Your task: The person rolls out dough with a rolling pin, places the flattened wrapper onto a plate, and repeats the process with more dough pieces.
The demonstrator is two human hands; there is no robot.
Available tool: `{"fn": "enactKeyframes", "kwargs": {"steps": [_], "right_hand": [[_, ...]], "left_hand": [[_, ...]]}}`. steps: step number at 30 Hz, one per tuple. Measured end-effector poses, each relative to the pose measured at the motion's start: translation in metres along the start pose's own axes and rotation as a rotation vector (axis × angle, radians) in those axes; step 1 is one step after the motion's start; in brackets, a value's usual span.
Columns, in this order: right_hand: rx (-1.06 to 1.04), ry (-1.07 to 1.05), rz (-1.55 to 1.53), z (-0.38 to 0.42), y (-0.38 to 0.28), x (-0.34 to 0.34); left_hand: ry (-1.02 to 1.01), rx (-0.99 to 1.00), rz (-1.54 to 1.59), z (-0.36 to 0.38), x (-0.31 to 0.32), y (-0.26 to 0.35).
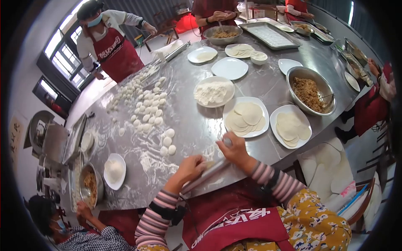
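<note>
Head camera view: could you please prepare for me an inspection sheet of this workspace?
Surface: metal table, dusted with flour in places.
Job's things: small dough pieces; flat dough rounds on a white plate; brown filling in a metal bowl.
Clutter: loose flour around the dough pieces.
Hands: right hand grips what looks like a rolling pin; left hand is by a thin bit of dough, grip unclear.
Cables: nothing seen for certain.
Surroundings: other people, including one in a red apron.

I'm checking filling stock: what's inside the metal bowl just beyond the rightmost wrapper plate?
The metal bowl holds brown, crumbly filling and a thin utensil; the filling hides the bottom beneath.
</note>
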State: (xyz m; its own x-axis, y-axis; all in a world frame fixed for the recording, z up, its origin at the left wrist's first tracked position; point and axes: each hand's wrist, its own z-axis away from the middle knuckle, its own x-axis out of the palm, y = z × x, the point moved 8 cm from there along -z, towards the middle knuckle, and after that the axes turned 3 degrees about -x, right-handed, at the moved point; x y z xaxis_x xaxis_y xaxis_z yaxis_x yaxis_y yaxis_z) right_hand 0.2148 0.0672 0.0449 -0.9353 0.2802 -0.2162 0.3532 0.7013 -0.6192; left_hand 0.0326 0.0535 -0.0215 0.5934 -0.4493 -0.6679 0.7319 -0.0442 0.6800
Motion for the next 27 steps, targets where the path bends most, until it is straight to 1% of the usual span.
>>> {"fn": "enactKeyframes", "kwargs": {"steps": [1, 3, 4, 5, 6, 7, 9, 10, 12, 13, 15, 16, 18, 19, 20, 21, 22, 23, 24, 25, 26, 27], "right_hand": [[0.03, -0.026, -0.006, 0.011, -0.005, -0.01], [0.094, -0.086, -0.052, 0.026, -0.018, -0.027], [0.129, -0.118, -0.09, 0.031, -0.023, -0.033], [0.131, -0.111, -0.093, 0.035, -0.027, -0.038], [0.19, -0.151, -0.147, 0.04, -0.025, -0.039], [0.244, -0.189, -0.201, 0.041, -0.022, -0.036], [0.217, -0.163, -0.222, 0.037, -0.022, -0.035], [0.198, -0.147, -0.242, 0.035, -0.022, -0.035], [0.17, -0.123, -0.238, 0.033, -0.022, -0.034], [0.18, -0.134, -0.24, 0.034, -0.021, -0.033], [0.173, -0.148, -0.235, 0.035, -0.019, -0.033], [0.168, -0.144, -0.231, 0.035, -0.016, -0.034], [0.096, -0.083, -0.199, 0.034, -0.018, -0.033], [0.087, -0.083, -0.159, 0.038, -0.011, -0.029], [0.144, -0.11, -0.166, 0.033, -0.007, -0.024], [0.24, -0.125, -0.213, 0.036, 0.005, -0.017], [0.144, -0.082, -0.168, 0.021, -0.007, -0.021], [0.161, -0.103, -0.168, 0.016, -0.005, -0.017], [0.186, -0.12, -0.154, 0.013, -0.004, -0.015], [0.168, -0.115, -0.152, 0.009, -0.005, -0.013], [0.176, -0.121, -0.142, 0.009, -0.001, -0.009], [0.193, -0.118, -0.119, 0.011, 0.005, -0.008]], "left_hand": [[-0.004, 0.004, -0.011, 0.0, 0.002, 0.001], [0.032, 0.005, 0.169, -0.003, 0.0, 0.004], [0.029, 0.003, 0.161, -0.008, 0.0, 0.009], [-0.024, -0.01, 0.245, -0.016, 0.003, 0.016], [-0.074, -0.02, 0.329, -0.025, 0.005, 0.025], [-0.071, -0.015, 0.32, -0.038, 0.002, 0.037], [-0.098, 0.02, 0.476, -0.067, 0.0, 0.068], [-0.068, 0.058, 0.527, -0.083, -0.005, 0.082], [-0.027, 0.056, 0.861, -0.112, -0.012, 0.099], [-0.027, 0.06, 0.856, -0.118, -0.014, 0.097], [0.169, -0.093, 0.648, -0.127, -0.028, 0.077], [0.168, -0.085, 0.645, -0.127, -0.026, 0.071], [0.162, 0.044, 0.219, -0.099, -0.021, 0.057], [0.15, 0.076, 0.141, -0.077, -0.017, 0.048], [0.159, 0.099, 0.055, -0.054, -0.015, 0.041], [0.138, 0.046, 0.016, -0.025, -0.014, 0.047], [0.135, 0.036, 0.046, -0.005, -0.006, 0.037], [0.141, -0.001, 0.067, 0.025, -0.005, 0.048], [0.185, 0.099, -0.101, 0.039, 0.007, 0.043], [0.193, 0.142, -0.136, 0.054, 0.014, 0.049], [0.271, 0.206, -0.19, 0.068, 0.015, 0.06], [0.366, 0.226, -0.261, 0.075, 0.016, 0.061]]}}
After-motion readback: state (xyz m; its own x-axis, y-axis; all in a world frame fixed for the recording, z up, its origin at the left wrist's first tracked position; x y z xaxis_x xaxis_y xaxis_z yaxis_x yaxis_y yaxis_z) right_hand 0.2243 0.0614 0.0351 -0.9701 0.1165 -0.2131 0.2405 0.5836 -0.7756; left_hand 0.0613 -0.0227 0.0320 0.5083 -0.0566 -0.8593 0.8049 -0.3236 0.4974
